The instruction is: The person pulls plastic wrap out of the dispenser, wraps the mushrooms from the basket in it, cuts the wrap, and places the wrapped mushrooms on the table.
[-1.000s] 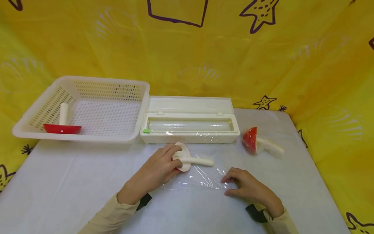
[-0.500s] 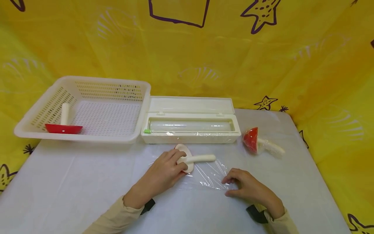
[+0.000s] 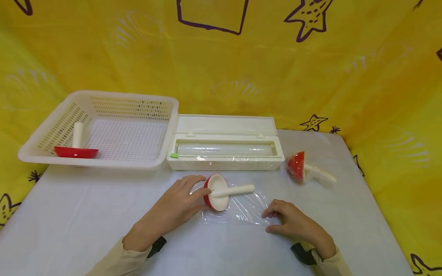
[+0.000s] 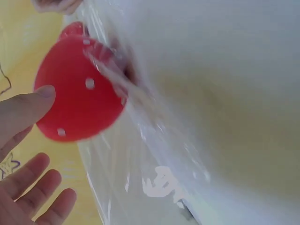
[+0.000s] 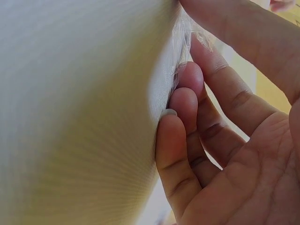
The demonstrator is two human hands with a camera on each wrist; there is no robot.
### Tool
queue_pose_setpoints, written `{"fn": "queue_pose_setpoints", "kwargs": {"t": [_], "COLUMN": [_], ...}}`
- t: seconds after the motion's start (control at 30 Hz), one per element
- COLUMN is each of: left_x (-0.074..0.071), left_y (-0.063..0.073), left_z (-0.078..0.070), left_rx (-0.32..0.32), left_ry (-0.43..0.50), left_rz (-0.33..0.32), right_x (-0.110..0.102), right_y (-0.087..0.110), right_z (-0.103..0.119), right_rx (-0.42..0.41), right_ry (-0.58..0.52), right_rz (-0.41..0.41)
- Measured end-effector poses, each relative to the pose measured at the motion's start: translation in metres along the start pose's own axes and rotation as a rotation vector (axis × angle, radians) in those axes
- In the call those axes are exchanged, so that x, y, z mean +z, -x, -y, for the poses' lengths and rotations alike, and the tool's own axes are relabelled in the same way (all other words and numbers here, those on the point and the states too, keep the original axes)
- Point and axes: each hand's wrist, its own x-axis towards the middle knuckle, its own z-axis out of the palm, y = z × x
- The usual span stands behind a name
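A toy mushroom [image 3: 219, 192] with a red, white-dotted cap and white stalk lies on a sheet of cling film [image 3: 246, 209], its stalk pointing right. My left hand [image 3: 172, 209] is at the cap's left side, fingers spread; in the left wrist view one fingertip overlaps the red cap [image 4: 79, 89] and the other fingers stand apart from it. My right hand [image 3: 293, 220] rests on the table with bent fingertips at the film's right corner, thumb apart from the index finger. In the right wrist view the film [image 5: 183, 42] runs by the fingertips.
Behind the mushroom stands an opened cling film dispenser [image 3: 226, 164] with a roll [image 3: 226, 148]. A white basket [image 3: 114, 163] at left holds another toy mushroom [image 3: 76, 152]. A film-wrapped mushroom [image 3: 296, 167] lies at right. Yellow cloth [image 3: 241, 76] closes off the back.
My left hand has slid from over the cap to its left side, its fingers loosening. The mushroom has tilted, showing more red edge. My right hand stays in place.
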Motion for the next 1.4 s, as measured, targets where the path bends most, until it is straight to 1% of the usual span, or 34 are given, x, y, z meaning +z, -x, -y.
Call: {"fn": "queue_pose_setpoints", "kwargs": {"t": [0.13,0.2,0.33,0.43,0.6,0.67,0.73,0.83,0.97,1.03,1.1,1.2,1.3,1.4], "left_x": [-0.009,-0.012,-0.016,-0.019,-0.024,-0.025,-0.024,-0.021,-0.019,-0.019,-0.020,-0.022,-0.023,-0.024], "left_y": [0.013,0.019,0.029,0.035,0.044,0.047,0.049,0.051,0.051,0.050,0.049,0.046,0.046,0.046], "left_z": [0.006,0.008,0.010,0.010,0.013,0.016,0.018,0.021,0.022,0.022,0.021,0.021,0.022,0.022], "left_rx": [-0.033,-0.048,-0.087,-0.121,-0.213,-0.240,-0.246,-0.229,-0.189,-0.164,-0.144,-0.139,-0.138,-0.137], "left_ry": [0.021,0.028,0.059,0.084,0.111,0.113,0.113,0.110,0.098,0.096,0.114,0.152,0.164,0.143], "left_rz": [0.014,0.031,0.092,0.184,0.387,0.440,0.459,0.444,0.393,0.368,0.343,0.315,0.255,0.172], "right_x": [-0.001,-0.001,-0.001,0.000,0.002,0.002,0.002,0.002,0.002,0.001,0.000,-0.003,-0.006,-0.009], "right_y": [0.000,0.000,0.000,0.000,0.000,0.000,0.000,-0.001,-0.002,-0.002,-0.002,0.000,0.002,0.003], "right_z": [0.001,0.001,0.001,0.000,0.002,0.003,0.004,0.005,0.004,0.004,0.005,0.006,0.006,0.007], "right_rx": [0.017,0.020,0.024,0.010,-0.014,-0.017,-0.024,-0.041,-0.067,-0.073,-0.076,-0.071,-0.064,-0.049], "right_ry": [-0.002,0.003,0.008,0.010,0.027,0.038,0.050,0.065,0.062,0.038,0.001,-0.059,-0.093,-0.110], "right_rz": [0.010,0.011,0.012,0.008,0.005,0.010,0.011,0.003,-0.007,-0.003,-0.001,-0.009,-0.028,-0.037]}}
